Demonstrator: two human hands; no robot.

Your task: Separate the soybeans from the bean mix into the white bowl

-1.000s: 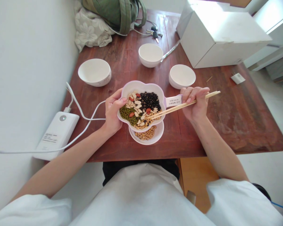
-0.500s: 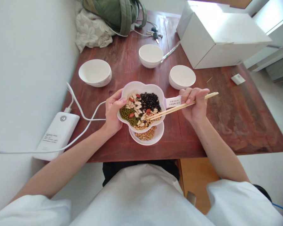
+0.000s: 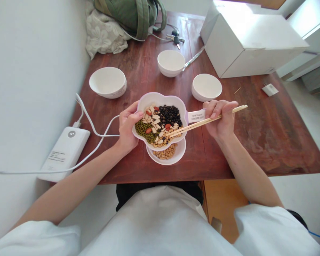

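My left hand (image 3: 129,126) grips the left rim of a flower-shaped plate (image 3: 147,97) with a lilac edge and a labelled handle (image 3: 196,116). Black beans (image 3: 170,114), green mung beans (image 3: 143,132), pale and red peanuts (image 3: 154,119) and yellow soybeans (image 3: 160,143) lie in it. Wooden chopsticks (image 3: 200,123) are held in my right hand (image 3: 220,115), which is closed beside the handle. Their tips rest among the soybeans and peanuts at the plate's lower right. Partly hidden under the plate, a small white bowl (image 3: 180,155) holds more soybeans (image 3: 165,153).
Three white bowls (image 3: 108,82) (image 3: 171,63) (image 3: 206,87) stand beyond the plate. A power bank (image 3: 65,153) with a white cable (image 3: 96,146) lies at left. Farther back are a green bag (image 3: 125,16), keys (image 3: 176,40) and a large white box (image 3: 250,46). A white adapter (image 3: 270,89) sits at right.
Almost nothing differs. The chopstick tips have shifted very slightly left over the soybeans, while both hands keep their grips and the plate stays in place.
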